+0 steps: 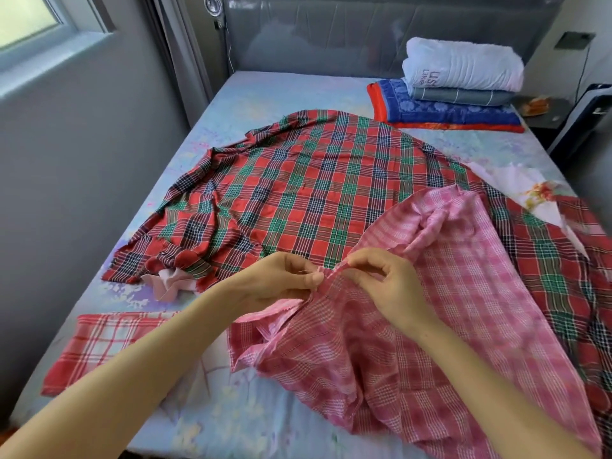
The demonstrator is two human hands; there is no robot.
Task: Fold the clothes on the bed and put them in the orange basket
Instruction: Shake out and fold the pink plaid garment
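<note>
my two hands meet over the near middle of the bed (265,91). my left hand (281,276) and my right hand (384,283) each pinch the raised edge of a pink checked cloth (457,309) between thumb and fingertips, the two pinches almost touching. the rest of that cloth lies crumpled and unfolded, trailing toward me on the right. behind it a large red and green plaid cloth (314,193) is spread loose and wrinkled across the bed, with a small pale pink piece (169,283) peeking from under its near left corner and a white flowered cloth (516,183) at the right edge. only one item looks finished: a red and white checked cloth (106,342) lies folded flat at my near left. the orange basket is not in view, so i cannot tell what it holds. i judge the task is early, with most of the folding left
</note>
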